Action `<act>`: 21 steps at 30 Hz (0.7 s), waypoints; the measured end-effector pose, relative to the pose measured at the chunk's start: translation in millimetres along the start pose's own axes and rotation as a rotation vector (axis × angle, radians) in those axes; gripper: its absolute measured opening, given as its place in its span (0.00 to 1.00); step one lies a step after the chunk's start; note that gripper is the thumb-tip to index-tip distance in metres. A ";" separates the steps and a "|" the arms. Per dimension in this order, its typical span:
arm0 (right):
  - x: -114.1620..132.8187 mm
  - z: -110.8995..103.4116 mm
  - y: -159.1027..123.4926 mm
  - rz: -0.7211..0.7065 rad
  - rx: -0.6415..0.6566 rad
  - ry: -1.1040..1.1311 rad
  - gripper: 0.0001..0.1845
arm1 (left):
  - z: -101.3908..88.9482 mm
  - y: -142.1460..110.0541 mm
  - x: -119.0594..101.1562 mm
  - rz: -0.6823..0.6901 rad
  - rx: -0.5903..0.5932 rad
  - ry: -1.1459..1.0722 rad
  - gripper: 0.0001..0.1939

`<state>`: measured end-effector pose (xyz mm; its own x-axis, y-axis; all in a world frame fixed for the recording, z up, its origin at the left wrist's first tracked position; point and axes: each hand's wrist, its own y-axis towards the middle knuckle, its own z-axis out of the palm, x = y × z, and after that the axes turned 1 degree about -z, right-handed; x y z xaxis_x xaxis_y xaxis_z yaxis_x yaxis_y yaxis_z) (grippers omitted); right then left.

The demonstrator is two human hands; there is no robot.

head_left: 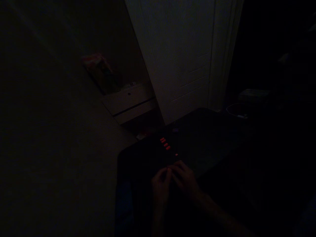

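Your left hand (161, 186) and right hand (185, 177) meet at the fingertips, lower centre, gripping what you cannot tell in this gloom, which could make you bump the small red piece (176, 154) just beyond or scatter the red blocks (168, 147) mid-frame.

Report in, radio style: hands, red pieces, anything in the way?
Left hand, right hand close together; grip too dark to confirm. Four red pieces lined up beyond; smaller piece nearer. Darkness may hide obstructions.
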<state>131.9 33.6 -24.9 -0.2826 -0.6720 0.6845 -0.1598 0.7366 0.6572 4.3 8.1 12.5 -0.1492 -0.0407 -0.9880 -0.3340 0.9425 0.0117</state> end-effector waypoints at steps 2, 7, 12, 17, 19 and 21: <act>-1.1 0.7 -0.4 -0.013 -0.001 -0.009 0.12 | -0.4 0.6 -0.2 0.007 0.008 0.013 0.18; -4.7 3.3 -3.3 -0.045 -0.002 -0.016 0.12 | -1.8 0.8 2.7 0.039 0.020 0.062 0.16; -5.7 5.1 -5.4 -0.020 0.001 0.005 0.12 | -4.8 0.0 6.5 0.066 0.038 0.085 0.16; -5.8 4.8 -6.5 -0.015 0.006 0.003 0.13 | -6.5 -0.5 7.9 0.043 0.035 0.033 0.15; -6.3 4.5 -6.7 -0.019 0.011 0.008 0.14 | -6.3 -0.4 8.6 0.023 0.033 0.015 0.15; -6.5 4.0 -6.0 -0.021 0.017 0.019 0.14 | -5.3 -0.1 9.2 0.001 0.022 -0.008 0.16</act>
<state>130.9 33.8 -34.5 -0.2613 -0.6885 0.6765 -0.1818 0.7234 0.6661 -1.9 5.9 4.2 -0.1424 -0.0371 -0.9891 -0.3135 0.9496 0.0095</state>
